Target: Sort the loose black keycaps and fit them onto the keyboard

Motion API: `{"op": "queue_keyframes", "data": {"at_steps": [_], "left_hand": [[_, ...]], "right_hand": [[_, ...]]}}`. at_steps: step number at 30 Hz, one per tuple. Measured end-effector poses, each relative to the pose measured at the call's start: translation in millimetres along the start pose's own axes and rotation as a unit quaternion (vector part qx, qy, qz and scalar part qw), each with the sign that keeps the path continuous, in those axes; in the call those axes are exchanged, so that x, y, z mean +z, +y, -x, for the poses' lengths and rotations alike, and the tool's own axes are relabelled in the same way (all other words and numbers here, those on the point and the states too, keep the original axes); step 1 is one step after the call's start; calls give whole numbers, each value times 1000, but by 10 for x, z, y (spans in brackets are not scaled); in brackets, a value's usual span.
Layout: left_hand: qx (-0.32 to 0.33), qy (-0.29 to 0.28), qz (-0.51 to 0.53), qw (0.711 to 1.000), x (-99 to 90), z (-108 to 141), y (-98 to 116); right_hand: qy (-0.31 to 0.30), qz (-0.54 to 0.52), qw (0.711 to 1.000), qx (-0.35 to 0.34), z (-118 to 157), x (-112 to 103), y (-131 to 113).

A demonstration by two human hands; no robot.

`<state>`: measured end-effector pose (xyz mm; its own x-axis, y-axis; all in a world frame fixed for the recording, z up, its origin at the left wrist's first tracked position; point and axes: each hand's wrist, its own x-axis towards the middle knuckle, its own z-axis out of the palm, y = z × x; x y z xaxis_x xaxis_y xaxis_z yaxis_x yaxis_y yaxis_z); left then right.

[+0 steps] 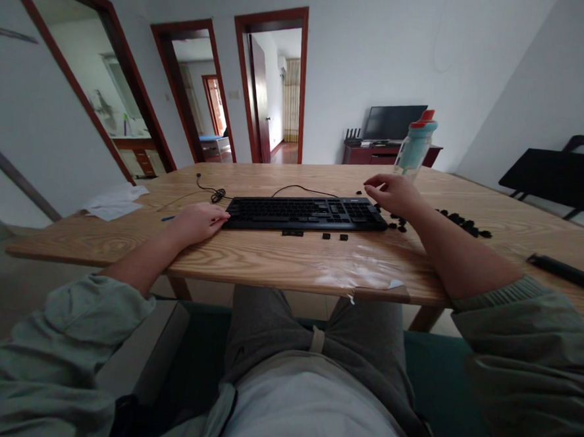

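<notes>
A black keyboard (pixel 302 211) lies on the wooden table in front of me, with some key positions looking bare toward its right part. My left hand (pixel 203 222) rests at its left end, thumb and fingers closed on the near corner. Over the right end hovers my right hand (pixel 391 193), fingers bent and slightly apart, nothing visible between them. A small loose keycap (pixel 359 192) lies just past its fingertips. Several keycaps (pixel 292 233) sit along the keyboard's near edge. More black keycaps (pixel 462 222) are scattered right of the keyboard, partly hidden by my right forearm.
A clear bottle with a red and blue top (pixel 415 143) stands behind my right hand. The keyboard's coiled cable (pixel 217 195) lies at the back left, near white paper (pixel 115 200) and a blue pen-like object (pixel 168 218). A long black object (pixel 566 271) lies at the right.
</notes>
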<state>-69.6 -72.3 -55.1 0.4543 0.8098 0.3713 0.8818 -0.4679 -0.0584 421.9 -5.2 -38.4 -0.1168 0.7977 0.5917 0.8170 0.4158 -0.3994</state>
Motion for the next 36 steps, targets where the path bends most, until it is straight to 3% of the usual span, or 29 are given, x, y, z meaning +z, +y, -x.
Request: {"op": "queue_keyframes", "data": {"at_steps": [8, 19, 28, 36], "left_hand": [[14, 11, -38, 999, 13, 119, 71], [5, -2, -44, 999, 57, 82, 57], [4, 61, -46, 997, 5, 143, 105], [16, 36, -41, 998, 9, 128, 95]], "right_hand": [[-1, -8, 1000, 7, -7, 19, 49], [6, -9, 1000, 22, 31, 31, 15], [46, -42, 997, 43, 23, -65, 81], [54, -35, 997, 32, 25, -89, 145]]}}
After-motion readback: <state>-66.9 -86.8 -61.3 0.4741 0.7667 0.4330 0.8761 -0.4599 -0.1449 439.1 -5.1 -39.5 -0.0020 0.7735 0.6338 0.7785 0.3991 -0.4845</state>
